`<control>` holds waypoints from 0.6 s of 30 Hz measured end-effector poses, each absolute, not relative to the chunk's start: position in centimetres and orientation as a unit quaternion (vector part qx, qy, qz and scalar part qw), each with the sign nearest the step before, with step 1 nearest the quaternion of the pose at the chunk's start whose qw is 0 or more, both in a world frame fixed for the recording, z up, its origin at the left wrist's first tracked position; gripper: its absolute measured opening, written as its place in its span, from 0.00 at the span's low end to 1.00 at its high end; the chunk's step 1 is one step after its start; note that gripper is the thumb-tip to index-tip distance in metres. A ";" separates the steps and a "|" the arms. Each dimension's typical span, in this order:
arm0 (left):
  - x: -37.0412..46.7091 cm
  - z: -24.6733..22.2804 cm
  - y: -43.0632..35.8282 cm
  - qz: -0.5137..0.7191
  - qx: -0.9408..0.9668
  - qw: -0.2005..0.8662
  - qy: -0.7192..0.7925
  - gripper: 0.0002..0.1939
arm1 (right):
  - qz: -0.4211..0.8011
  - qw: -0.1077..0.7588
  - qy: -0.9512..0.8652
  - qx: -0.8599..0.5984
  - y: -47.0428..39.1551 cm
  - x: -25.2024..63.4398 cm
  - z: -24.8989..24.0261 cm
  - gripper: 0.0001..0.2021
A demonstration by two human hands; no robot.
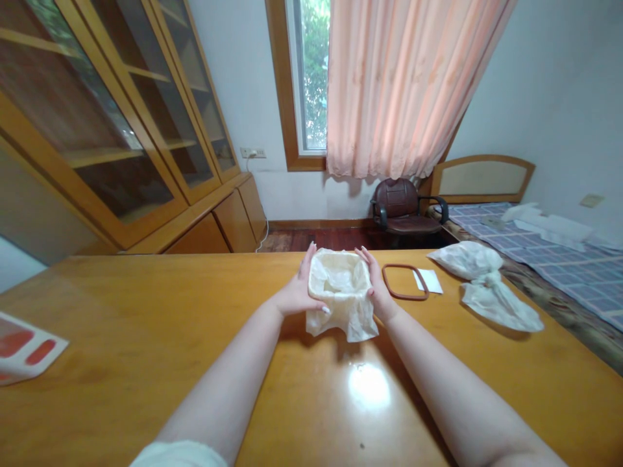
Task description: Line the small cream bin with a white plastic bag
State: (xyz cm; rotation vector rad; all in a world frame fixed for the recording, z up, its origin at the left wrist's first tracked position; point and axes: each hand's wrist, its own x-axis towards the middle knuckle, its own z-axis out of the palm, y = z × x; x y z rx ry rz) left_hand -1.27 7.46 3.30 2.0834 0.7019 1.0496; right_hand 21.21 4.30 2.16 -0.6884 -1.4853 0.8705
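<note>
A small rectangular bin (pixel 339 295), lined with a thin whitish plastic bag, is held between both hands over the wooden table (pixel 160 324). The bag's edge is folded over the rim and hangs down the outside in loose flaps. My left hand (pixel 300 290) grips the bin's left side, thumb on the front. Against the right side presses my right hand (pixel 378 285), with fingers at the back corner. Just right of it, a brown rounded rectangular ring (pixel 407 298) lies on the table, partly over a white paper (pixel 432 281).
A knotted white plastic bag (pixel 491 282) lies on the table's right part. At the left edge is a white and red object (pixel 34 350). Beyond the table stand a brown armchair (pixel 402 204), a bed (pixel 549 240) and a glass-fronted cabinet (pixel 214 194).
</note>
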 end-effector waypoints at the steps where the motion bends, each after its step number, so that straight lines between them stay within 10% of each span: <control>1: -1.3 3.0 7.7 0.416 0.799 0.346 0.262 0.75 | 0.376 0.606 -0.640 -0.287 4.2 21.2 2.2 0.55; 18: -0.8 2.2 7.2 0.454 0.727 0.462 0.227 0.66 | 0.325 0.608 -0.657 -0.305 4.5 20.8 0.8 0.53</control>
